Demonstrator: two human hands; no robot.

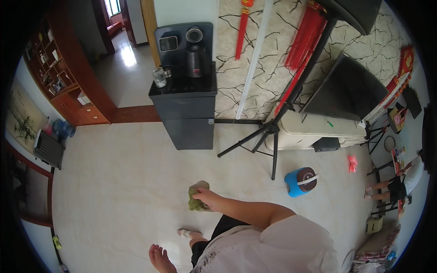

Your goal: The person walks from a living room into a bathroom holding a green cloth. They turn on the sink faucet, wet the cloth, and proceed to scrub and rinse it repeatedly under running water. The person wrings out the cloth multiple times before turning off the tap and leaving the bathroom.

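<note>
My right hand (pixel 209 199) is closed round a crumpled olive-green cloth (pixel 196 204), held out over the pale tiled floor. Part of the cloth is hidden behind the fingers. Lower down and to the left, my left hand (pixel 160 258) is held in the air with its fingers loosely apart and nothing in it. Ahead of the cloth stands a dark grey water dispenser (pixel 189 120). On its top are a dark kettle (pixel 193 61) and a clear glass jar (pixel 159 77).
A black tripod stand (pixel 271 127) spreads its legs on the floor, with a blue stool with a brown top (pixel 296 184) nearby. Behind are a cream TV cabinet (pixel 291 129) and a television (pixel 348 88). Another person (pixel 412 177) is at the far right. A heater (pixel 48 149) stands left.
</note>
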